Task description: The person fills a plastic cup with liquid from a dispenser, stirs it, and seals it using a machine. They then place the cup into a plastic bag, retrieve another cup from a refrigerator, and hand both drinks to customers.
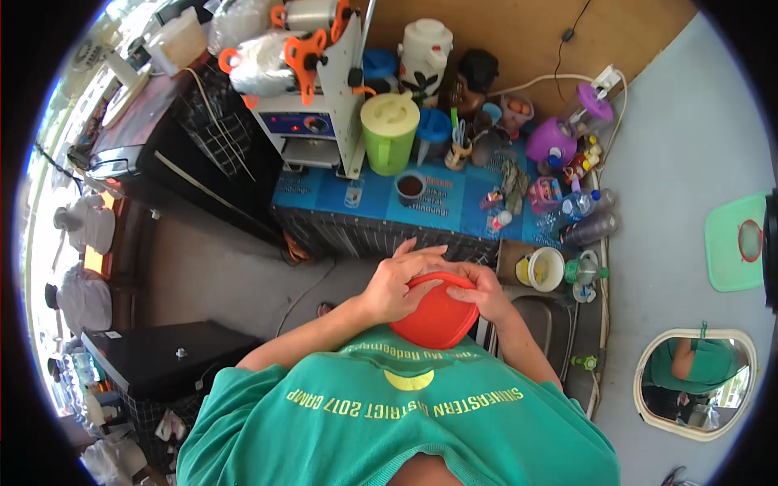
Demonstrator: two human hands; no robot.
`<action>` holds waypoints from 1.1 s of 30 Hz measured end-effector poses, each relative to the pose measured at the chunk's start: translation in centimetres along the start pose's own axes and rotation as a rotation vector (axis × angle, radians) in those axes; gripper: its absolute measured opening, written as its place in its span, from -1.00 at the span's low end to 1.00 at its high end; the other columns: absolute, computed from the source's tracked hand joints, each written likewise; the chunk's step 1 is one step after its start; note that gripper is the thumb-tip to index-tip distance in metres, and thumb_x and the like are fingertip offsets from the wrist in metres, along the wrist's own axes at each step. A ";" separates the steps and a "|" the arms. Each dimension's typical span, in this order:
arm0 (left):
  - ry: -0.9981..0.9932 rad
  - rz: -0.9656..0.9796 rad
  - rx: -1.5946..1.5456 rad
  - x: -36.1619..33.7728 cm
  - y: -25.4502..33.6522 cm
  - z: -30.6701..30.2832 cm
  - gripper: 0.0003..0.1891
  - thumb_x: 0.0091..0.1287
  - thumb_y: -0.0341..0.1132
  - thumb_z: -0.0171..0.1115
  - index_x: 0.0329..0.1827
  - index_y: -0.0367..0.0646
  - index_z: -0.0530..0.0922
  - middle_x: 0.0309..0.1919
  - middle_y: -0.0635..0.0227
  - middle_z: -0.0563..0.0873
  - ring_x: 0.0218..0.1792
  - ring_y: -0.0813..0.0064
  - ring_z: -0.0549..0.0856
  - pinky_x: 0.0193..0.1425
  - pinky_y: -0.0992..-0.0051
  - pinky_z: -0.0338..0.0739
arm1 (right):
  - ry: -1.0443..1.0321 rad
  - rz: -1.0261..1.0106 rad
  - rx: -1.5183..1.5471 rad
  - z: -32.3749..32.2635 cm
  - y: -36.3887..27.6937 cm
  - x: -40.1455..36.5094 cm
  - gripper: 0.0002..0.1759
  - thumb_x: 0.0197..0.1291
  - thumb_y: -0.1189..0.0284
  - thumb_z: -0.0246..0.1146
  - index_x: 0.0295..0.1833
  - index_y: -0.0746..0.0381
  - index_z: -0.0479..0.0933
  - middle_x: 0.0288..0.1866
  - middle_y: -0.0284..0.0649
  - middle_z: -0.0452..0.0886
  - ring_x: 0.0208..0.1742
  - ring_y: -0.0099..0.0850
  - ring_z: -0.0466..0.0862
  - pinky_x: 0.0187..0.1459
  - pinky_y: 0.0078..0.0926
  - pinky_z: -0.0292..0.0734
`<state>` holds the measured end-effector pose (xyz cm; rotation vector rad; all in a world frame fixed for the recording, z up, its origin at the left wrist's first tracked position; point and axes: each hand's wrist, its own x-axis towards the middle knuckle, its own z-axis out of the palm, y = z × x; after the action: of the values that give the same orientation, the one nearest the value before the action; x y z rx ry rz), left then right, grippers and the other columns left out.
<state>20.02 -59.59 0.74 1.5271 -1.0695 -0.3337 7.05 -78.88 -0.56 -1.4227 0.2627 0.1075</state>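
A red plastic lid (440, 317) with rounded corners is held tilted in front of my green shirt. My left hand (395, 283) grips its far left edge, thumb on the red face, some fingers stretched out past the rim. On the far right edge, my right hand (481, 290) has its thumb pressed on the lid with the fingers curled behind. Whether a container sits under the lid is hidden. Beyond my hands, on the blue-covered table (312, 194), are a small cup of dark brown powder (411, 187) and a light green pitcher (390, 134).
A cup sealing machine (304, 105) stands at the table's back left. Bottles (577, 204) and a white tub (545, 269) line the right side, near a metal sink (545, 320). A mirror (695, 382) hangs on the right wall. A black cabinet (166, 356) is at left.
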 end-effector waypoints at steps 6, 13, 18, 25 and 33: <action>0.010 0.173 0.052 3.6 -0.6 0.1 -0.65 0.14 -0.52 0.52 -0.45 -0.16 0.38 -0.07 0.07 0.82 0.28 -0.11 0.67 0.42 -0.11 0.43 | -0.090 -0.155 0.437 -4.0 2.6 2.1 -0.36 0.25 0.07 0.49 0.13 0.40 0.52 0.32 -0.09 0.61 0.13 -0.54 0.60 0.18 -0.52 0.52; 0.558 -0.225 -0.002 4.7 -9.2 -4.2 -0.66 0.55 -0.10 0.22 -0.25 -0.25 0.55 -0.37 0.34 0.69 -0.20 0.34 0.66 0.00 0.33 0.57 | 0.236 0.068 0.434 -8.1 7.1 3.8 -0.71 0.45 0.33 0.32 0.01 0.37 0.60 0.18 -0.15 0.68 -0.05 -0.58 0.62 -0.07 -0.55 0.56; 0.807 -0.851 0.204 -0.4 -32.4 -7.5 -0.47 0.59 0.08 0.11 -0.11 -0.32 0.66 -0.31 0.08 0.76 -0.23 0.14 0.73 -0.06 0.26 0.61 | 0.482 0.071 0.429 -8.5 5.8 5.4 -0.59 0.43 0.34 0.35 0.23 0.39 0.60 0.00 -0.29 0.71 -0.06 -0.58 0.65 -0.01 -0.57 0.56; 0.516 -1.334 0.601 3.6 -40.2 -6.5 -0.22 0.48 0.33 0.03 0.07 -0.41 0.63 -0.03 -0.19 0.77 0.08 -0.22 0.74 0.15 -0.08 0.60 | 0.760 0.063 0.442 -9.1 7.2 8.9 -0.67 0.40 0.34 0.40 0.10 0.36 0.62 -0.04 -0.31 0.70 -0.12 -0.63 0.61 -0.05 -0.59 0.54; 0.412 -0.730 0.734 5.5 -34.1 -6.7 -0.32 0.45 0.14 0.26 0.33 -0.30 0.44 -0.07 -0.03 0.76 -0.09 -0.07 0.76 0.01 0.06 0.61 | 0.787 0.022 0.532 -11.9 8.7 12.6 -0.80 0.41 0.38 0.39 -0.21 0.26 0.57 -0.07 -0.32 0.70 -0.16 -0.65 0.58 -0.11 -0.61 0.52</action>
<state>42.55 -63.06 -26.03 2.5006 -0.2593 -0.0950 15.84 -90.39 -13.43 -0.8714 0.8833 -0.4863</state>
